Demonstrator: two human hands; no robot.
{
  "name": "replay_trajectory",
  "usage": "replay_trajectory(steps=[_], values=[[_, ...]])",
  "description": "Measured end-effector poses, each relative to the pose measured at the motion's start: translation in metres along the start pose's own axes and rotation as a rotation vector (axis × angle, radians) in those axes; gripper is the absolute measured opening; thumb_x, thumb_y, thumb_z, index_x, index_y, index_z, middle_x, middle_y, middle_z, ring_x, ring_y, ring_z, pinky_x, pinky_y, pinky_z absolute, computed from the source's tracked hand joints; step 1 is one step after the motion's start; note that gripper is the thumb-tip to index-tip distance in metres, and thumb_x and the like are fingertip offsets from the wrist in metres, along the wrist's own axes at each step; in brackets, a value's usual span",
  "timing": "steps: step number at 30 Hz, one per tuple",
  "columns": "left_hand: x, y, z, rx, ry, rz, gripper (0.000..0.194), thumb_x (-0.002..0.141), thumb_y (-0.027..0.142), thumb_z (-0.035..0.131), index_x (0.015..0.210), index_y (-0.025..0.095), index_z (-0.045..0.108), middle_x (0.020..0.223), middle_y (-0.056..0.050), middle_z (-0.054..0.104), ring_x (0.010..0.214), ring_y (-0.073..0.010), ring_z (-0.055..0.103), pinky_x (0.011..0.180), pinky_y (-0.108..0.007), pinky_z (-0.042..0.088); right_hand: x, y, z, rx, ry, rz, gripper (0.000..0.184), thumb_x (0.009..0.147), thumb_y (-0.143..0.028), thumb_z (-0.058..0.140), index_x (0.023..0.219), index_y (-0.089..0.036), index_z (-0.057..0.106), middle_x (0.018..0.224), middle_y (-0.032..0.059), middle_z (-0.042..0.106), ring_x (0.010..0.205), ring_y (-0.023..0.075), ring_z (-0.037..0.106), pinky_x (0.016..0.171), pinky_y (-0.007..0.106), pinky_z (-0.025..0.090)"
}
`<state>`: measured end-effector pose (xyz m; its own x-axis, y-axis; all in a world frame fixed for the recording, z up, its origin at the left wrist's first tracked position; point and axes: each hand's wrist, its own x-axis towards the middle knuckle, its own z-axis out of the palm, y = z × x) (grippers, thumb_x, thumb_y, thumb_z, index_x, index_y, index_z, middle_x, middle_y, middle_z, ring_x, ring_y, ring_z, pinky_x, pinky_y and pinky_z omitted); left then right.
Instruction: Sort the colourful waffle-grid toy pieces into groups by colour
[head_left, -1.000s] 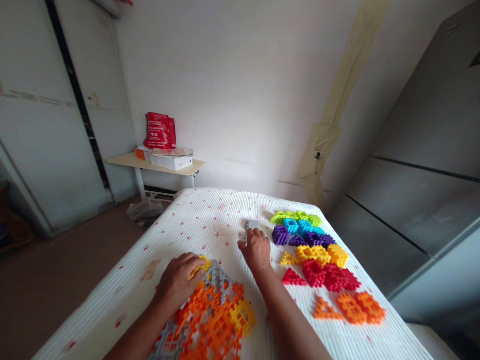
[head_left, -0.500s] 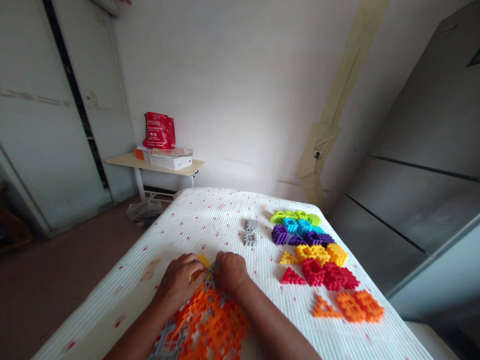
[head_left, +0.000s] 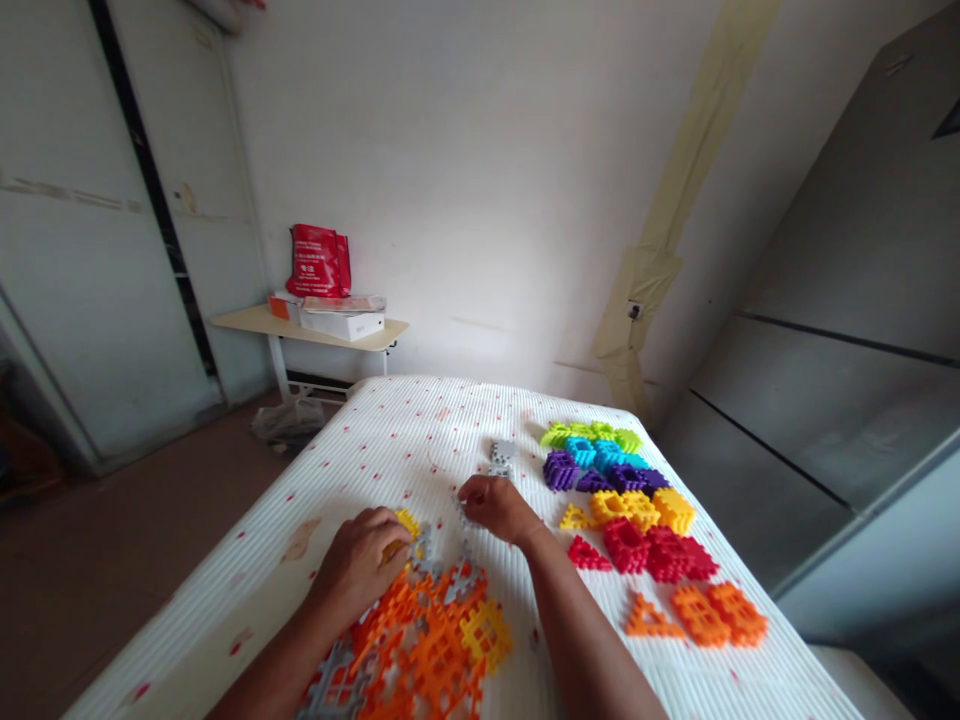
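My right hand (head_left: 496, 508) is closed, pinching a grey interlocking building tile (head_left: 463, 512) over the bed. My left hand (head_left: 367, 550) is curled round a yellow tile (head_left: 392, 549) at the far left of a loose heap. The heap holds mostly orange tiles (head_left: 439, 645), with grey tiles (head_left: 337, 685) and a yellow tile (head_left: 486, 632) among them. Just beyond my right hand lie grey tiles (head_left: 502, 452) set apart from the heap; my wrist and fingers partly cover the nearer ones.
To the right, tiles stand in colour rows: lime (head_left: 589, 434), light blue (head_left: 609, 454), purple (head_left: 561, 470), yellow (head_left: 673, 510), red (head_left: 626, 543) and orange (head_left: 701, 612). The quilted bed cover (head_left: 300, 590) lies under everything. A side table (head_left: 255, 320) with a red bag (head_left: 319, 262) stands behind.
My right hand has moved forward and right, away from the heap, with a grey tile in its fingers. It uncovers the yellow tile at the heap's right. My left hand stays put.
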<state>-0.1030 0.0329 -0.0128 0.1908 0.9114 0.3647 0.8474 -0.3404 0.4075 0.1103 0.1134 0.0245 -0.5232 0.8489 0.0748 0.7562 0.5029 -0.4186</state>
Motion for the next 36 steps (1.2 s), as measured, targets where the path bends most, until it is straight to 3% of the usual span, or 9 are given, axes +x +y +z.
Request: replay_trajectory(steps=[6, 15, 19, 24, 29, 36], values=[[0.000, 0.000, 0.000, 0.002, -0.005, -0.003, 0.018, 0.077, 0.019, 0.050, 0.074, 0.024, 0.067, 0.082, -0.001, 0.065, 0.082, -0.0164, 0.059, 0.073, -0.028, 0.042, -0.005, 0.017, -0.003, -0.197, 0.016, 0.061, 0.029, 0.073, -0.003, 0.050, 0.087, -0.019, 0.070, 0.093, 0.0058, 0.068, 0.090, 0.0173, 0.060, 0.076, 0.025, 0.043], [0.001, 0.001, -0.001, 0.014, -0.017, -0.007, 0.018, 0.078, 0.018, 0.049, 0.076, 0.023, 0.067, 0.084, -0.002, 0.066, 0.083, -0.0159, 0.059, 0.073, -0.028, 0.042, -0.007, 0.016, 0.005, -0.383, -0.063, 0.107, 0.025, 0.078, -0.008, 0.049, 0.090, -0.017, 0.068, 0.098, 0.0118, 0.067, 0.093, 0.0231, 0.061, 0.073, 0.030, 0.046], [0.001, 0.002, -0.001, 0.016, -0.039, -0.024, 0.018, 0.078, 0.018, 0.049, 0.076, 0.022, 0.067, 0.084, -0.002, 0.066, 0.084, -0.0162, 0.059, 0.074, -0.028, 0.042, -0.008, 0.017, 0.001, -0.399, -0.102, 0.134, 0.028, 0.077, -0.012, 0.050, 0.098, -0.019, 0.066, 0.098, 0.0101, 0.068, 0.089, 0.0220, 0.064, 0.072, 0.029, 0.047], [0.001, 0.001, -0.001, 0.013, -0.051, -0.031, 0.019, 0.078, 0.019, 0.049, 0.079, 0.021, 0.067, 0.086, -0.003, 0.066, 0.086, -0.0167, 0.058, 0.076, -0.028, 0.041, -0.011, 0.015, -0.001, -0.405, -0.134, 0.149, 0.046, 0.071, -0.016, 0.055, 0.116, -0.025, 0.058, 0.099, 0.0082, 0.069, 0.089, 0.0232, 0.065, 0.071, 0.029, 0.048], [0.001, -0.001, 0.001, 0.004, -0.053, -0.035, 0.019, 0.079, 0.020, 0.048, 0.079, 0.022, 0.067, 0.086, -0.003, 0.066, 0.086, -0.0162, 0.058, 0.076, -0.028, 0.041, -0.016, 0.014, -0.003, -0.431, -0.146, 0.205, 0.032, 0.071, -0.020, 0.054, 0.100, -0.019, 0.066, 0.094, 0.0126, 0.069, 0.086, 0.0262, 0.066, 0.068, 0.031, 0.049], [0.002, -0.004, 0.004, -0.001, -0.052, -0.027, 0.019, 0.079, 0.020, 0.048, 0.080, 0.022, 0.067, 0.085, -0.003, 0.065, 0.086, -0.0163, 0.058, 0.076, -0.029, 0.040, -0.020, 0.020, -0.008, -0.432, -0.152, 0.295, 0.027, 0.070, -0.032, 0.062, 0.093, -0.019, 0.069, 0.094, 0.0127, 0.069, 0.087, 0.0256, 0.066, 0.071, 0.033, 0.049]])
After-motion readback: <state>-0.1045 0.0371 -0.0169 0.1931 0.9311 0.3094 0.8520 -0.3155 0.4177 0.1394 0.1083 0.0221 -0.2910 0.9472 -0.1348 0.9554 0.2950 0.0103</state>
